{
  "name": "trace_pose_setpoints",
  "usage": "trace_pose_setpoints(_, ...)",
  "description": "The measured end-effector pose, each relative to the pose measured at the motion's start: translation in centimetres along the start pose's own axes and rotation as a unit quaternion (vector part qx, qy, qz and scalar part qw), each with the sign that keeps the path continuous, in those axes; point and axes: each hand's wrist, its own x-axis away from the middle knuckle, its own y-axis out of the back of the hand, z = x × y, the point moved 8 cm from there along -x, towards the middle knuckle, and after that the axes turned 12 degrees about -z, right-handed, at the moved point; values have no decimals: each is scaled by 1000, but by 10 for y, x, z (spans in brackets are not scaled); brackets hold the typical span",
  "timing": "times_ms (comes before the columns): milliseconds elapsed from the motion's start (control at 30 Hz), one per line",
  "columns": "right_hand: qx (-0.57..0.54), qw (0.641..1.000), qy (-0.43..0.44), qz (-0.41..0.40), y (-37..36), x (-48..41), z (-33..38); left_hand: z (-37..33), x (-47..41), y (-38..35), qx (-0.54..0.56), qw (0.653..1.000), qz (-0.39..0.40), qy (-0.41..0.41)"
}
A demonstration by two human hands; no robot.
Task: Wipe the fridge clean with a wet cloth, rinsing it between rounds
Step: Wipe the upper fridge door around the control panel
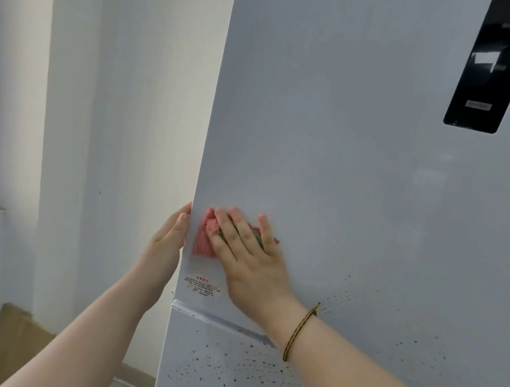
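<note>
Right hand (249, 254) | flat over pink cloth (204, 241) | cloth against fridge door (342, 154)

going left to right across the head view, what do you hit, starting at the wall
wall → left hand holding the edge of the fridge door → pink cloth → right hand pressing flat on the cloth → bracelet → black panel

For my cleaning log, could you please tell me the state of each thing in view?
Pink cloth: bunched, pressed against the door.
Right hand: fingers straight, pressing the cloth.
Left hand: grips the door's left edge.
Upper fridge door: dark specks at lower right.
Lower fridge door: dark specks across its top.
Control panel: dark, nothing lit.
</note>
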Motion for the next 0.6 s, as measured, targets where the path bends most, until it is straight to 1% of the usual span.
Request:
trace_pose_setpoints(33, 2, 1000, -7, 3, -3, 2, 4, 1, 0, 0, 1, 1000, 1, 0)
trace_pose_setpoints(67, 4, 1000, 3, 22, -9, 10, 14, 1, -1, 1, -1, 1000, -1, -1)
trace_pose_setpoints(100, 0, 998, 29, 51, -17, 24, 27, 2, -2, 2, -6, 1000, -3, -3)
trace_pose_setpoints(167, -7, 985, 109, 136, -34, 58, 57, 3, -2, 1, -17, 1000, 4, -1)
trace_pose_setpoints(200, -6, 976, 145, 165, -38, 71, 66, 2, 0, 0, -18, 1000, 12, -1)
trace_pose_setpoints(233, -5, 971, 171, 168, -38, 78, 70, 2, 1, 0, -20, 1000, 19, -3)
trace_pose_setpoints(267, -9, 972, 182, 146, -34, 76, 67, 1, 4, -1, -21, 1000, 23, -4)
trace_pose_setpoints(300, -14, 980, 175, 99, -24, 66, 58, 3, 5, 0, -24, 1000, 17, -2)
trace_pose_setpoints(333, -18, 989, 142, 44, -12, 50, 40, 5, 5, 1, -34, 999, 6, 0)
trace_pose_setpoints(367, -12, 996, 90, -13, 2, 33, 17, 8, 5, 3, -54, 998, -14, -5)
trace_pose_setpoints(400, 1, 998, 32, -57, 14, 21, -9, 9, 6, 6, -86, 995, -42, -19)
trace_pose_setpoints(433, 16, 996, -16, -81, 24, 17, -32, 7, 7, 6, -117, 990, -67, -47)
trace_pose_setpoints(467, 28, 995, -49, -85, 30, 20, -48, 1, 10, 3, -140, 982, -82, -93)
trace_pose_setpoints(500, 39, 994, -57, -82, 32, 28, -51, -5, 15, -3, -163, 972, -80, -148)
trace_pose_setpoints(533, 50, 995, -46, -69, 28, 42, -44, -11, 21, -11, -188, 960, -66, -198)
trace_pose_setpoints(600, 63, 998, 16, -23, 8, 84, -8, -13, 28, -28, -241, 934, -30, -261)
